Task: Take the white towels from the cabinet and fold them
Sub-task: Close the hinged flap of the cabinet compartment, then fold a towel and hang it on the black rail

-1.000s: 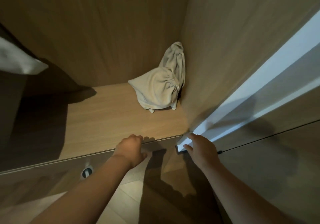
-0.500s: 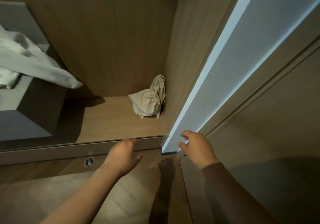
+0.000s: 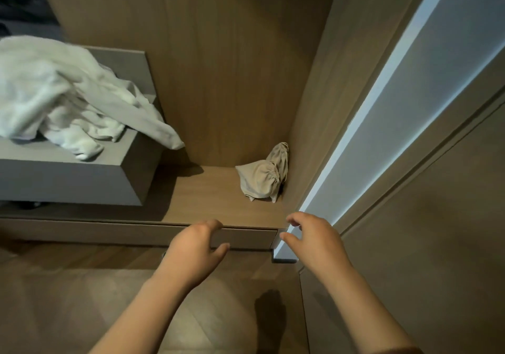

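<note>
White towels [image 3: 54, 94] heaped on top of grey box [image 3: 68, 181]. Left hand [image 3: 195, 249] and right hand [image 3: 314, 241] below-right of the box, fingers loosely curled, both hands empty. Beige bag [image 3: 262, 181] right of the box.

Warm brown wood panels [image 3: 218, 66] line the cabinet [image 3: 314, 94], whose wooden base [image 3: 207, 195] sits on a low plinth [image 3: 109, 234] above a dim wood floor [image 3: 68, 299]. A grey box [image 3: 68, 181] stands on the left of the base, and a small beige drawstring bag [image 3: 262, 181] lies in its back right corner. A pale, bluish-lit strip [image 3: 396, 107] runs along the right, beside a brown door panel [image 3: 437, 244].
</note>
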A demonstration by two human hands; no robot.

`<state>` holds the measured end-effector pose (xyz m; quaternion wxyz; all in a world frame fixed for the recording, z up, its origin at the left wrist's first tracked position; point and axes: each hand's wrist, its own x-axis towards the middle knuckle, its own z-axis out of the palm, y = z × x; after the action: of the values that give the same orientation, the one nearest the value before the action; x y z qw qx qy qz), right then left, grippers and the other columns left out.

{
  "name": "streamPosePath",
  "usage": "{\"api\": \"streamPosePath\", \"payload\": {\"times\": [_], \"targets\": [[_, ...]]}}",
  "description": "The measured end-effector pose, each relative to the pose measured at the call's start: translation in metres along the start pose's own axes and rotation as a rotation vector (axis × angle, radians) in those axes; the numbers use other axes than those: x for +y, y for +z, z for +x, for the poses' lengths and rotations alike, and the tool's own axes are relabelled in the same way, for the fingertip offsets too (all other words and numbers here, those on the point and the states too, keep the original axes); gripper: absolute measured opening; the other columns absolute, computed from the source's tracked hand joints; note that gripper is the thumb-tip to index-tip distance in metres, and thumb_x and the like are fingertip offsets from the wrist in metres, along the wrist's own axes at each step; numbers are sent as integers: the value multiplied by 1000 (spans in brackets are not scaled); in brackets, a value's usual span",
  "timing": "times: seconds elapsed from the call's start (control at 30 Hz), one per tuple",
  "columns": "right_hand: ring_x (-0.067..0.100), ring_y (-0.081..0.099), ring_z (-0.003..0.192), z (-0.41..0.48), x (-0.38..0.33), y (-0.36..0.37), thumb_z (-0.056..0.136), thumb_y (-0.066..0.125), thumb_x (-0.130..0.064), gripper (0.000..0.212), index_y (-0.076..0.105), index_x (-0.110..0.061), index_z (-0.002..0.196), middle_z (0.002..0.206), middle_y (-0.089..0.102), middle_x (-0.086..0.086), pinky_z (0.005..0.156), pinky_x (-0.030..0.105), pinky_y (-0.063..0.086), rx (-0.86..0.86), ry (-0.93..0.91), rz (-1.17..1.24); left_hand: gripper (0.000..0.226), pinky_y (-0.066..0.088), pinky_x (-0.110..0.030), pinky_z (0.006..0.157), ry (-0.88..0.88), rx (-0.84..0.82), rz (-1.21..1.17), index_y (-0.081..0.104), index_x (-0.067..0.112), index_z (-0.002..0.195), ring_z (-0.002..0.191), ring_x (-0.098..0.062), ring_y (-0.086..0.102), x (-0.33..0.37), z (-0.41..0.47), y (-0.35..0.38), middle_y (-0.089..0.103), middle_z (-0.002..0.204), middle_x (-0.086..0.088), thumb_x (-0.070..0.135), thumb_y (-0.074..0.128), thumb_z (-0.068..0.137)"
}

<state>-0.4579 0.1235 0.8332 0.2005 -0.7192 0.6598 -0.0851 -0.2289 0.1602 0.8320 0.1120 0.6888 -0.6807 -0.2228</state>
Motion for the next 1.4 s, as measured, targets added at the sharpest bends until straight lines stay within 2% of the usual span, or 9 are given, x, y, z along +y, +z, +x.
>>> {"api": "streamPosePath", "payload": {"times": [0.17,0.33,0.6,0.77,0.97,1.13,1.4], "targets": [[11,59,112,-1,-60,8,90,64,-42,41,57,-30,129,126,62,-11,87,28,50,-17,-130,-22,49,47,-25,95,-113,77,-50,52,25,134,116,-11,55,-48,-38,-34,58,130,4,42,62,89],[14,58,113,-2,-134,23,90,64,-41,39,58,-29,127,125,63,-8,91,33,50,-51,-269,-57,50,46,-21,91,-218,168,-87,53,27,133,111,-6,58,-102,-79,-64,60,128,7,43,64,87],[12,58,114,27,-223,46,91,63,-41,38,58,-29,126,124,63,-9,94,32,49,-94,-416,-90,48,48,-23,93,-339,271,-111,52,28,133,115,-7,56,-160,-91,-102,58,129,8,42,63,88],[11,59,113,70,-264,59,90,65,-42,39,58,-30,127,123,64,-9,94,31,50,-109,-480,-90,47,46,-23,94,-374,318,-81,53,27,133,116,-8,55,-191,-65,-127,58,129,7,42,61,89],[7,60,112,147,-306,60,90,66,-42,43,56,-33,130,125,63,-12,88,26,52,-124,-507,-52,46,47,-23,94,-401,347,-53,54,26,131,113,-7,57,-221,-4,-167,59,128,7,43,61,89],[9,60,112,214,-339,48,90,65,-42,42,57,-30,129,124,63,-10,92,33,54,-139,-543,-33,46,46,-23,94,-423,365,-41,54,28,131,115,-7,56,-244,53,-196,58,130,9,46,59,89],[11,57,115,289,-376,51,92,62,-42,44,55,-29,132,127,60,-9,94,29,50,-164,-599,-6,45,44,-24,94,-438,430,-51,53,29,132,116,-8,55,-271,119,-231,57,132,11,44,59,90]]}}
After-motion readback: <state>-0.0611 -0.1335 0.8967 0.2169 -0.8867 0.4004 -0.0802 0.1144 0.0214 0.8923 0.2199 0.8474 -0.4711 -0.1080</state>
